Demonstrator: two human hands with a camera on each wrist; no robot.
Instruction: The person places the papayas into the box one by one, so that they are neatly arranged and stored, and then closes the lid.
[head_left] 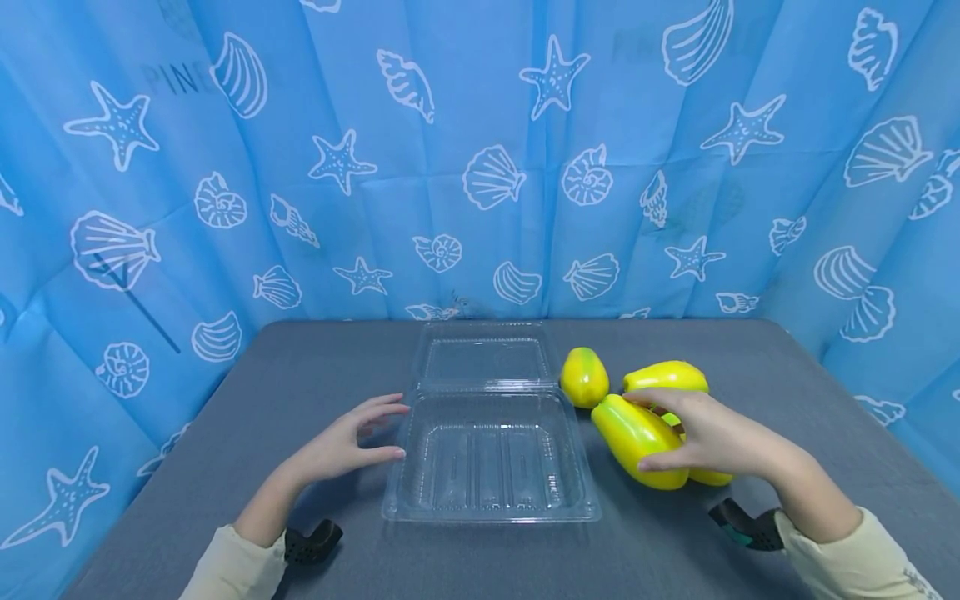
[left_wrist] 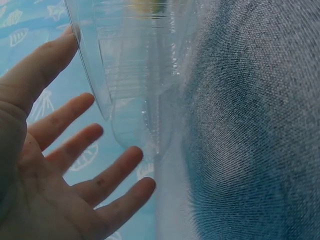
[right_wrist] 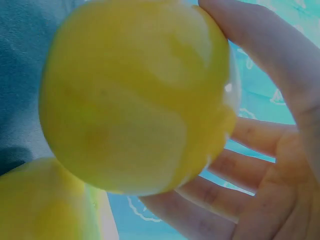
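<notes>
A clear plastic clamshell container point(head_left: 491, 512) lies with its lid point(head_left: 483, 362) folded back, away from me. My left hand point(head_left: 348, 442) is at the container's left rim, fingers spread and slightly bent, holding nothing. In the left wrist view, the thumb is by the clear wall; whether it touches is hard to tell. To the container's right, my right hand point(head_left: 708, 433) grips a yellow papaya point(head_left: 637, 442), thumb on the near side and fingers on the far side. The right wrist view shows this papaya point(right_wrist: 135, 100) close up, its rounded end toward the camera.
Another papaya point(head_left: 585, 379) stands by the container's back right corner. One more point(head_left: 667, 375) lies behind my right hand, and another point(head_left: 712, 477) shows partly beneath the gripped one. A grey cloth point(head_left: 330, 358) covers the table; a blue shell-patterned curtain point(head_left: 480, 233) hangs behind.
</notes>
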